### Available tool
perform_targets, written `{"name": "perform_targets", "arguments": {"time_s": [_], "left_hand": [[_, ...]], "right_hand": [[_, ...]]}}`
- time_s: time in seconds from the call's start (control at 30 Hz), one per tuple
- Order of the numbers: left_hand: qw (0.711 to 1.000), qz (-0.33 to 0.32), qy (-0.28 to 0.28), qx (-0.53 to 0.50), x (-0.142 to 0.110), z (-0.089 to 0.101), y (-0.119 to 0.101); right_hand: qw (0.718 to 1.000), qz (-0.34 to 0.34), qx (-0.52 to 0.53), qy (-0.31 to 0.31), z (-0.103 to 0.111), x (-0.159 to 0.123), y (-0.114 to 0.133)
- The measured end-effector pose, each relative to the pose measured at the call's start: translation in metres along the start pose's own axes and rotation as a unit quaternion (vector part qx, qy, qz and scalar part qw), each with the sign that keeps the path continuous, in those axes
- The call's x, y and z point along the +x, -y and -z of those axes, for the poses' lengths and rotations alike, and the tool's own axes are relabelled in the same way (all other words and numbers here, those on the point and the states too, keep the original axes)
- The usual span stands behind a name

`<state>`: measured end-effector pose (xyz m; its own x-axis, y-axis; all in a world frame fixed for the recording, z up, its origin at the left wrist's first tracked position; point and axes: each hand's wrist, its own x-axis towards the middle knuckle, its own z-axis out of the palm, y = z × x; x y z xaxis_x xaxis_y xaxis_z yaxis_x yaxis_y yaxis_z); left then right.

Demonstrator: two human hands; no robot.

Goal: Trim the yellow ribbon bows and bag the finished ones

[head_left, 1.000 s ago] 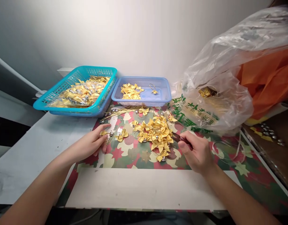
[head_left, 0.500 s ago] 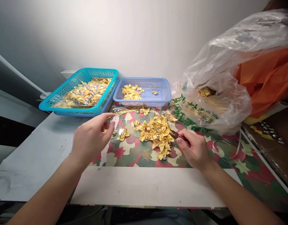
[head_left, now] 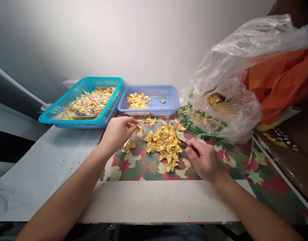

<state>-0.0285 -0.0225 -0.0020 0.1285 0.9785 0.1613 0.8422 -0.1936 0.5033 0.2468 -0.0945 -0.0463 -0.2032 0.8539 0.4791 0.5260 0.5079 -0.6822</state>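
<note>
My left hand (head_left: 117, 132) hovers above the patterned cloth (head_left: 219, 167) with its fingers pinched on a small gold bow (head_left: 137, 127). Just to its right lies a pile of gold ribbon bows with silver bells (head_left: 164, 142). A single gold bow (head_left: 129, 146) rests on the cloth below that hand. My right hand (head_left: 204, 159) rests beside the pile, fingers closed round a thin dark red tool (head_left: 187, 146) whose tip points at the bows.
A teal basket (head_left: 68, 100) full of gold bows and a light blue basket (head_left: 171, 98) with a few bows stand at the back. A big clear plastic bag (head_left: 226, 100) and orange fabric (head_left: 282, 80) fill the right. Loose silver bells (head_left: 286, 140) lie far right.
My left hand lifted off the cloth with a gold bow and moved right and back toward the pile. My right hand stayed by the pile with its tool.
</note>
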Motion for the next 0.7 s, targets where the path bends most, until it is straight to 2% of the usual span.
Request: {"name": "perform_targets", "arguments": {"time_s": [0.07,0.13,0.23,0.4,0.53,0.7], "left_hand": [[0.987,0.060,-0.015,-0.149,-0.010,0.004,-0.006],[0.958,0.095,0.016,-0.271,-0.022,0.000,-0.019],[0.918,0.116,0.063,-0.375,-0.043,-0.018,-0.040],[0.871,0.128,0.132,-0.456,-0.068,-0.043,-0.060],[0.852,0.139,0.137,-0.486,-0.071,-0.047,-0.055],[0.825,0.140,0.152,-0.526,-0.070,-0.050,-0.048]], "right_hand": [[0.998,-0.011,0.061,-0.008,-0.004,-0.002,0.005],[0.990,-0.044,0.136,-0.016,-0.011,-0.006,0.012],[0.968,-0.103,0.229,-0.011,-0.026,-0.012,0.025],[0.943,-0.123,0.303,-0.059,-0.042,-0.015,0.031],[0.938,-0.140,0.310,-0.070,-0.040,-0.012,0.027],[0.939,-0.140,0.312,-0.035,-0.037,-0.011,0.024]]}}
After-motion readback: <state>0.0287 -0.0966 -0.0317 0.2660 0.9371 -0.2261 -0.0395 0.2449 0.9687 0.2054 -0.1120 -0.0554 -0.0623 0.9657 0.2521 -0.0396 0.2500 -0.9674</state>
